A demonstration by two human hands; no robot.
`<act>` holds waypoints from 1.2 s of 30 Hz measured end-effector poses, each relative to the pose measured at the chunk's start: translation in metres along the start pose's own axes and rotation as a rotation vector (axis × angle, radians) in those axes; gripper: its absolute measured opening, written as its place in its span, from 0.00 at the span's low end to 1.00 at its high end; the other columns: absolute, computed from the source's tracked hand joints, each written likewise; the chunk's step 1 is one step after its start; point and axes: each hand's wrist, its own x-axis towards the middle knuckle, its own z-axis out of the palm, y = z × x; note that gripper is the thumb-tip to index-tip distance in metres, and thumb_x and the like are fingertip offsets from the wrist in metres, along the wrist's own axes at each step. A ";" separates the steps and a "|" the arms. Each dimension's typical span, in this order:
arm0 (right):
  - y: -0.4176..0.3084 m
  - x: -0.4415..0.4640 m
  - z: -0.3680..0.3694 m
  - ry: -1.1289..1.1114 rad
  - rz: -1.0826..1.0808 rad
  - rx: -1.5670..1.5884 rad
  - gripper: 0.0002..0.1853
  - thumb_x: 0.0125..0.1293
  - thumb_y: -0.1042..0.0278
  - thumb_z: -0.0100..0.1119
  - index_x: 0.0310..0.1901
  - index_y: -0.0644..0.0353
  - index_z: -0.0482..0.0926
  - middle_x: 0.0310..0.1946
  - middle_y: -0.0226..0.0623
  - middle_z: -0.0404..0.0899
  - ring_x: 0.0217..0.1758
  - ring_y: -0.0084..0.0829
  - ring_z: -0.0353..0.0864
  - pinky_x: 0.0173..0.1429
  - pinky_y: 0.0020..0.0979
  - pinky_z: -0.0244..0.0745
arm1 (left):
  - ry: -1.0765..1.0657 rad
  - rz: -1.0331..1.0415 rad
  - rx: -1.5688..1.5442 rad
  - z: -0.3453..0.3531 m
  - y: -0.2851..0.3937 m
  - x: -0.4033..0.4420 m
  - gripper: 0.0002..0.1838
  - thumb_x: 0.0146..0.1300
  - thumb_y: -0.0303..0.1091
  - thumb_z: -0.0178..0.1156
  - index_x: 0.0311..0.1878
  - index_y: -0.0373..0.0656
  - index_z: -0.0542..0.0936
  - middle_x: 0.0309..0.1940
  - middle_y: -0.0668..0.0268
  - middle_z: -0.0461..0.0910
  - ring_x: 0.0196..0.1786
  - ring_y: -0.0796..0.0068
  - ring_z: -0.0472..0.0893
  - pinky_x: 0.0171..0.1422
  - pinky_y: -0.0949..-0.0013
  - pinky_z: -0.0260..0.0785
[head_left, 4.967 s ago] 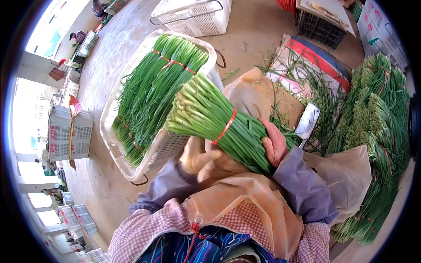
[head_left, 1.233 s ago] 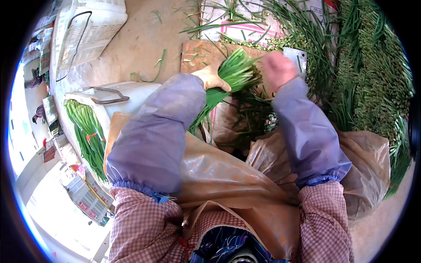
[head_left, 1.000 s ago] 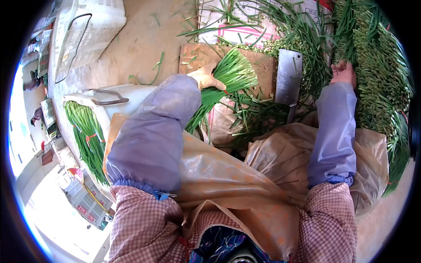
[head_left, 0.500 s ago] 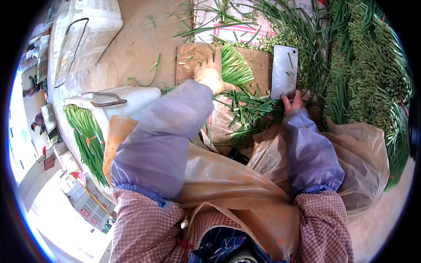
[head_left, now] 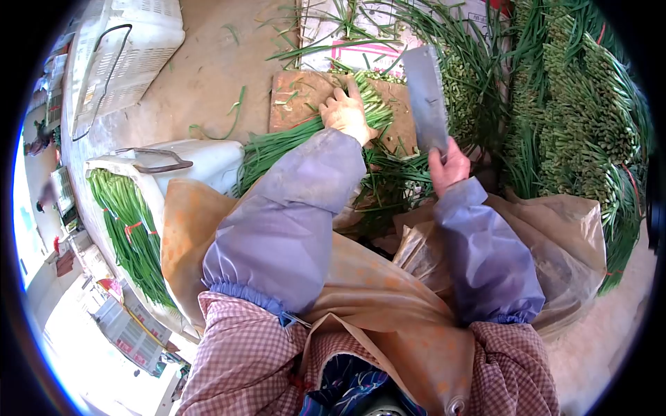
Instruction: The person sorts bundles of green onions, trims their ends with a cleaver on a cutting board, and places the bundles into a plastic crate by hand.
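Note:
My left hand point(head_left: 346, 114) presses down on a bundle of green stalks point(head_left: 375, 104), its fingers spread over them. The bundle lies across a brown wooden board point(head_left: 288, 104), its pale cut ends toward the right and its long green leaves trailing to the lower left. My right hand point(head_left: 449, 168) is closed round the handle end of a wide metal cleaver point(head_left: 426, 97). The blade stands up just right of the stalk ends, over the board's right edge. Loose green cuttings lie below the board, between my two forearms.
A large pile of stalks point(head_left: 576, 118) tied with red bands fills the right. A white crate point(head_left: 201, 161) with tied bundles point(head_left: 128, 229) sits at the left, and another white crate point(head_left: 149, 52) stands behind it. Leaf scraps cover a printed sack point(head_left: 322, 28) at the top.
The stalks now lie flatter on the board, leaves toward the lower left, under my left hand. My right hand has taken hold of the cleaver and lifted it from beside the board.

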 end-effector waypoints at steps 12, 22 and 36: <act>-0.048 0.000 0.021 -0.429 0.208 -0.782 0.09 0.66 0.72 0.51 0.47 0.60 0.71 0.41 0.52 0.82 0.47 0.57 0.81 0.50 0.51 0.76 | -0.009 0.007 -0.066 0.008 -0.004 0.008 0.54 0.36 0.51 0.80 0.64 0.33 0.63 0.56 0.52 0.75 0.59 0.54 0.76 0.61 0.52 0.69; -0.042 0.016 0.030 -0.434 0.491 -0.754 0.12 0.71 0.61 0.46 0.46 0.61 0.70 0.40 0.56 0.83 0.47 0.61 0.81 0.52 0.55 0.73 | -0.021 0.006 -0.005 0.016 -0.004 0.013 0.59 0.36 0.54 0.79 0.69 0.36 0.60 0.54 0.52 0.78 0.58 0.54 0.78 0.61 0.54 0.71; -0.039 0.074 0.034 -0.560 0.252 -0.737 0.12 0.66 0.61 0.55 0.41 0.62 0.80 0.40 0.54 0.83 0.47 0.57 0.82 0.54 0.51 0.76 | 0.132 0.068 -0.004 0.027 -0.004 0.017 0.28 0.48 0.35 0.69 0.52 0.39 0.72 0.47 0.58 0.79 0.52 0.58 0.81 0.55 0.52 0.70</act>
